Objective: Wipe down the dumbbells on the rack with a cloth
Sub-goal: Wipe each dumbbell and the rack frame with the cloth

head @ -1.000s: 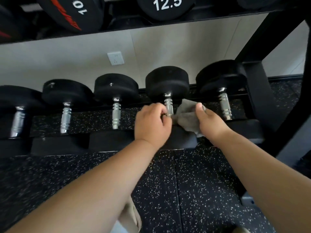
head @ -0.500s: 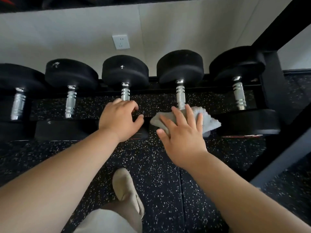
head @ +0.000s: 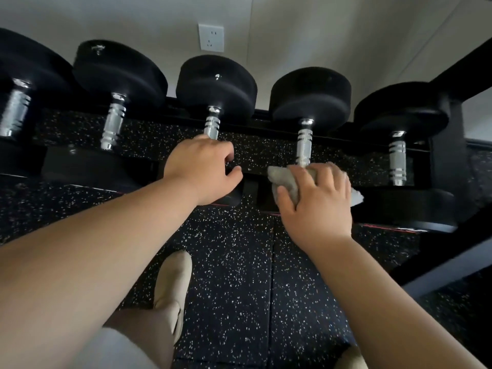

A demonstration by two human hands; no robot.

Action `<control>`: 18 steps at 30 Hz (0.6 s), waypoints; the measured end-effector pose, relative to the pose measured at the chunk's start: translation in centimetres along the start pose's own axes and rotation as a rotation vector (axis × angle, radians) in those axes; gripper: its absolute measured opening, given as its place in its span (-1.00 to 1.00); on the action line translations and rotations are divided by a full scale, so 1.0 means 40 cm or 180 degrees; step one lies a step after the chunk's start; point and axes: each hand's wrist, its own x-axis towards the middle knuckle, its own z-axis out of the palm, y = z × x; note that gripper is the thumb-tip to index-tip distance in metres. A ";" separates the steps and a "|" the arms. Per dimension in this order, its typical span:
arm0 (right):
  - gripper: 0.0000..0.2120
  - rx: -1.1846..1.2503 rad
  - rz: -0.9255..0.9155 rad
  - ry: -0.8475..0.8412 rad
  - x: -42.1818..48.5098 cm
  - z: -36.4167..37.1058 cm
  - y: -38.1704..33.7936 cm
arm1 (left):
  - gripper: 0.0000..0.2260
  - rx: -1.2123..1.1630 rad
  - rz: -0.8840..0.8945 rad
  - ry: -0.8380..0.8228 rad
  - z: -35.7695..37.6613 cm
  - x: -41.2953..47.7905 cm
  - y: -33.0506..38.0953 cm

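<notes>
Only the head view to go on, so here goes. Pressing a crumpled grey cloth point(head: 286, 179) onto the near head of the fourth dumbbell point(head: 304, 145) from the left (black round heads, knurled chrome handle) with the right hand point(head: 319, 201). Fingers laid out over the fabric and pushing down, not pinching. Can see cloth poking out either side of the palm, right at the bottom end of that handle.

Got the left hand point(head: 202, 169) curled over the near end of the third dumbbell point(head: 213, 121), same black-and-chrome type, thumb hooked underneath, gripping it. Working along the low shelf of the black steel rack point(head: 451, 155), above black speckled rubber floor point(head: 231, 262), with a beige shoe point(head: 174, 278) planted below.

Now the change. A second ago, had the left hand wrapped on the fourth dumbbell's handle and the cloth up on that chrome. Since then, shifted the left hand one dumbbell over and dropped the cloth down to the head. Reads like handle done, head getting its wipe, third dumbbell lined up next. No cloth anywhere near the fifth dumbbell point(head: 397, 158) at the moment, so probably plenty left to do.
</notes>
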 end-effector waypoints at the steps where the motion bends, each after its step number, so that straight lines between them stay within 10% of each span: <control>1: -0.53 -0.0318 -0.0227 -0.0101 0.011 -0.002 -0.023 | -0.74 -0.0002 -0.0005 0.0013 -0.001 0.000 0.002; 6: -0.54 -0.1089 -0.1045 -0.0538 0.048 0.010 -0.086 | -0.75 -0.0058 -0.0019 0.0094 -0.005 -0.001 0.003; 18: -0.41 -0.0020 0.0167 -0.0403 -0.041 -0.039 -0.001 | -0.72 -0.0079 -0.0011 0.0110 0.018 0.002 -0.012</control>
